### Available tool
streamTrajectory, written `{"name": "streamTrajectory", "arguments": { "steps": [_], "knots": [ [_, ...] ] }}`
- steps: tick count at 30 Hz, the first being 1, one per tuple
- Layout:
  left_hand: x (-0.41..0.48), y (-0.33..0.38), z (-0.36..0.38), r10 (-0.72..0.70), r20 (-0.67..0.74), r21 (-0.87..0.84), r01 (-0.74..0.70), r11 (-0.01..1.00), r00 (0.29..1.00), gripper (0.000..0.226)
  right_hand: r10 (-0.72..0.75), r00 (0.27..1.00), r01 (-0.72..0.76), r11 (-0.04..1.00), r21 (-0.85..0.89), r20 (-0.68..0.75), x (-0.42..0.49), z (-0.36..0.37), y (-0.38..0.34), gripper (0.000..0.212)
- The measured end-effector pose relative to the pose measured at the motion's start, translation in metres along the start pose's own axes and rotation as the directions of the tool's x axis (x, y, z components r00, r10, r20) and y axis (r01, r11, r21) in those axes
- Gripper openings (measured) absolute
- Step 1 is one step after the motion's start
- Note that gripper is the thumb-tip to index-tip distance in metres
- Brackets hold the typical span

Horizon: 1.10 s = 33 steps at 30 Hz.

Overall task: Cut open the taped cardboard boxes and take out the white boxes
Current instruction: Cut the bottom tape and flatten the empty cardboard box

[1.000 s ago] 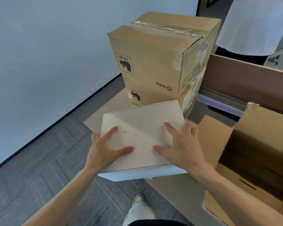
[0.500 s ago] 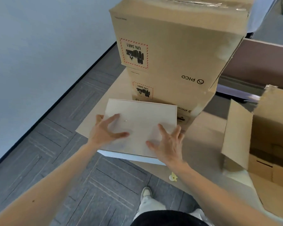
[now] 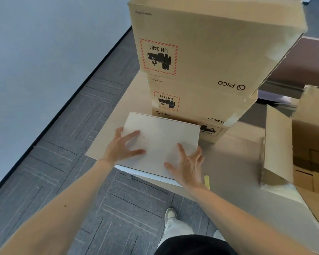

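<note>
White box point(image 3: 160, 133) beneath left hand point(image 3: 121, 147) and right hand point(image 3: 189, 166), both splayed flat on top, hands apart.

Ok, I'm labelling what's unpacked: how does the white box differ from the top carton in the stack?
The white box is plain and pale; the top carton is brown, printed with a UN 3481 label and PICO logo. The white box is low and flat; the top carton is far taller. The left hand and right hand rest on the white box; no hand touches the top carton. Both are rectangular.
</note>
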<state>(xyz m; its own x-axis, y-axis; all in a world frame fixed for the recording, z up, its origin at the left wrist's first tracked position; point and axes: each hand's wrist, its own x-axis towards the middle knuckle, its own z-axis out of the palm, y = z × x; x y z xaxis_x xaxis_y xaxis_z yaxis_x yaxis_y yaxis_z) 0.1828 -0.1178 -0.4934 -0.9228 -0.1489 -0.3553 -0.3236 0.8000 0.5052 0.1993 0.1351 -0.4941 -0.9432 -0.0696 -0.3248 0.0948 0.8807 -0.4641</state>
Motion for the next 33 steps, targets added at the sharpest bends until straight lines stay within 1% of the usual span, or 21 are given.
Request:
{"name": "streamTrajectory", "arguments": {
  "steps": [2, 3, 5, 7, 9, 11, 13, 16, 20, 23, 25, 28, 30, 33],
  "knots": [
    [0.004, -0.002, -0.006, -0.002, 0.04, 0.009, 0.002, 1.0, 0.999, 0.11, -0.006, 1.0, 0.005, 1.0, 0.021, 0.017, 0.002, 0.001, -0.003, 0.082],
    [0.006, -0.002, -0.007, -0.004, 0.048, 0.014, 0.004, 1.0, 0.999, 0.108, -0.011, 1.0, 0.01, 0.999, 0.032, 0.025, 0.003, 0.0, -0.002, 0.082],
    [0.008, 0.002, -0.004, 0.003, 0.024, 0.054, -0.004, 0.999, 1.0, 0.096, -0.025, 0.999, 0.023, 0.998, 0.055, 0.045, 0.003, -0.005, 0.004, 0.08],
    [0.008, 0.008, 0.006, 0.052, -0.062, 0.144, -0.042, 0.989, 0.997, 0.078, -0.046, 0.997, 0.041, 0.995, 0.086, 0.059, 0.003, -0.013, 0.016, 0.075],
    [0.007, 0.019, 0.018, 0.151, -0.15, 0.198, -0.12, 0.973, 0.977, 0.063, -0.069, 0.997, 0.064, 0.993, 0.099, 0.045, 0.003, -0.025, 0.029, 0.065],
    [0.004, 0.037, 0.03, 0.264, -0.193, 0.199, -0.226, 0.954, 0.945, 0.056, -0.086, 0.996, 0.085, 0.991, 0.104, 0.006, 0.003, -0.039, 0.041, 0.054],
    [0.0, 0.063, 0.043, 0.36, -0.19, 0.154, -0.335, 0.93, 0.913, 0.051, -0.093, 0.995, 0.097, 0.989, 0.114, -0.043, 0.002, -0.055, 0.052, 0.045],
    [-0.006, 0.106, 0.064, 0.478, -0.193, 0.082, -0.471, 0.878, 0.857, 0.045, -0.089, 0.988, 0.105, 0.987, 0.124, -0.124, -0.004, -0.08, 0.071, 0.039],
    [-0.013, 0.166, 0.092, 0.576, -0.171, 0.045, -0.578, 0.815, 0.799, 0.049, -0.052, 0.98, 0.087, 0.98, 0.18, -0.191, -0.012, -0.114, 0.103, 0.034],
    [-0.018, 0.204, 0.111, 0.631, -0.154, 0.012, -0.637, 0.771, 0.76, 0.044, -0.047, 0.975, 0.096, 0.971, 0.221, -0.216, -0.019, -0.14, 0.129, 0.031],
    [-0.021, 0.228, 0.121, 0.649, -0.136, -0.019, -0.657, 0.754, 0.749, 0.041, -0.07, 0.968, 0.137, 0.952, 0.274, -0.243, -0.027, -0.158, 0.142, 0.028],
    [-0.024, 0.261, 0.133, 0.678, -0.144, -0.071, -0.691, 0.719, 0.721, 0.045, -0.106, 0.944, 0.211, 0.923, 0.321, -0.313, -0.037, -0.185, 0.159, 0.024],
    [-0.026, 0.285, 0.141, 0.673, -0.137, -0.094, -0.686, 0.722, 0.727, 0.049, -0.089, 0.931, 0.21, 0.924, 0.32, -0.355, -0.041, -0.204, 0.177, 0.022],
    [-0.027, 0.321, 0.151, 0.625, -0.046, -0.132, -0.625, 0.769, 0.779, 0.059, -0.019, 0.907, 0.163, 0.937, 0.308, -0.421, -0.043, -0.234, 0.219, 0.021]
  ]
}}
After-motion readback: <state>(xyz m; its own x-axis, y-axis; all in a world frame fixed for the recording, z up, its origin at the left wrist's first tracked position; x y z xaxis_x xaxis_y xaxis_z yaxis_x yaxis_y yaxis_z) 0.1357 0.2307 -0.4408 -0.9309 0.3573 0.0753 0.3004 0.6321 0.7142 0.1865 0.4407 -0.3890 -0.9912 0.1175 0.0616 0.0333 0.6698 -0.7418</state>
